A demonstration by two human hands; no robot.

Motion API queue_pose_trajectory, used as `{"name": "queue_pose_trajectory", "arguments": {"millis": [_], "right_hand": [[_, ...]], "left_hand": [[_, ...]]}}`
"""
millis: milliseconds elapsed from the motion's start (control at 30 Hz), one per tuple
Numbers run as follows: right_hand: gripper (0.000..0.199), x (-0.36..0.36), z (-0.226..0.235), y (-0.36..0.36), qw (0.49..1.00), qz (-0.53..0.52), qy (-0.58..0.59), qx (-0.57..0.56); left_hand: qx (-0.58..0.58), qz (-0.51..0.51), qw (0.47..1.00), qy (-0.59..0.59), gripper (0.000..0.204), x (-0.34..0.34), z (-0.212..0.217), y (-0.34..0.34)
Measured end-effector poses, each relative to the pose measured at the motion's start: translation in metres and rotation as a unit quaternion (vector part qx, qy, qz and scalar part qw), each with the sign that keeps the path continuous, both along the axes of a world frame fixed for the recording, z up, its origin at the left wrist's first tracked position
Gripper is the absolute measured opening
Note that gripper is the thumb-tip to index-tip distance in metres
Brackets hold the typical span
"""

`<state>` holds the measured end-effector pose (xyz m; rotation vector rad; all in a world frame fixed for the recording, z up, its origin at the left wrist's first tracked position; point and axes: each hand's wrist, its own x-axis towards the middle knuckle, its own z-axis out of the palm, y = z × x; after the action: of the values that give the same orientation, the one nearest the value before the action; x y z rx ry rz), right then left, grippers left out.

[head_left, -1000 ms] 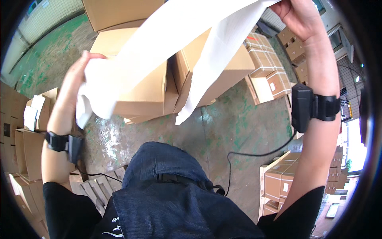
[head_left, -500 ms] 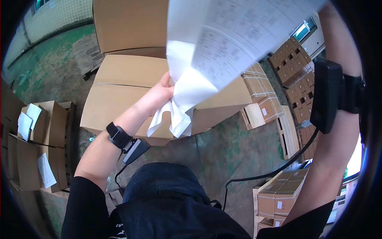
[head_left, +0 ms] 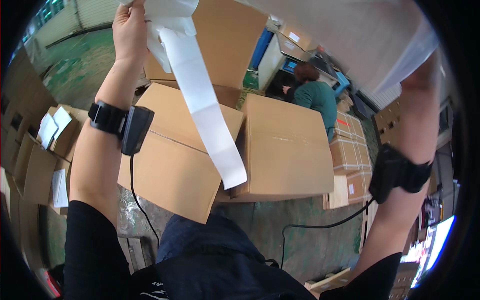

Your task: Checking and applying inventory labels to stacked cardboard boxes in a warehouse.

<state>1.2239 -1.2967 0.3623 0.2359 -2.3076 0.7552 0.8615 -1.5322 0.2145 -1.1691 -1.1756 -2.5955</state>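
Observation:
My left hand [head_left: 130, 32] is raised at the upper left, its fingers closed on crumpled white paper [head_left: 170, 10]. From that bunch a long creased paper strip [head_left: 200, 110] hangs down across the box tops. A wide, motion-blurred paper sheet [head_left: 340, 35] spans the upper right and runs out of view at the top. Its right end is at my right hand [head_left: 424, 75], which is raised with its fingers hidden by the sheet. Below the papers stands a large open cardboard box with one broad flap [head_left: 170, 155] folded out toward me and another flap [head_left: 287, 145] at the right.
A person in a green top [head_left: 317, 97] bends near equipment at the back right. Strapped cartons [head_left: 350, 155] stand on a pallet at the right. Smaller open boxes [head_left: 32, 170] with papers lie at the left. Cables [head_left: 320, 226] hang from both my forearm devices.
My left hand has moved up and left with the paper, drawing out the hanging strip. The sheet has swung up and right, uncovering the box's right flap and the person behind.

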Motion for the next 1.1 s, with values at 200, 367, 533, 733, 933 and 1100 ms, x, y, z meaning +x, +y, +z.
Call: {"name": "queue_pose_trajectory", "arguments": {"millis": [200, 367, 533, 733, 933, 1100], "right_hand": [[0.029, -0.082, -0.148, -0.049, 0.970, 0.171, -0.155, -0.081], [0.032, -0.099, -0.298, -0.022, 0.928, 0.102, -0.301, -0.193], [0.043, -0.093, -0.366, -0.008, 0.952, -0.012, -0.240, -0.189], [0.040, 0.037, -0.355, -0.059, 0.857, 0.034, -0.340, -0.387], [0.037, 0.085, -0.325, -0.185, 0.737, 0.151, -0.447, -0.483], [0.028, 0.105, -0.300, -0.226, 0.943, 0.082, -0.244, -0.210]], "left_hand": [[-0.332, 0.191, 0.918, -0.104, 0.047, 0.013, -0.092, -0.035], [-0.433, -0.041, 0.839, -0.327, 0.054, 0.139, -0.111, -0.129], [-0.352, -0.085, 0.824, -0.437, 0.066, 0.235, -0.130, -0.196], [-0.271, -0.081, 0.828, -0.484, 0.054, 0.315, -0.133, -0.219], [-0.355, -0.129, 0.838, -0.395, 0.024, 0.354, -0.158, -0.220], [-0.344, -0.150, 0.870, -0.319, 0.018, 0.390, -0.169, -0.204]]}}
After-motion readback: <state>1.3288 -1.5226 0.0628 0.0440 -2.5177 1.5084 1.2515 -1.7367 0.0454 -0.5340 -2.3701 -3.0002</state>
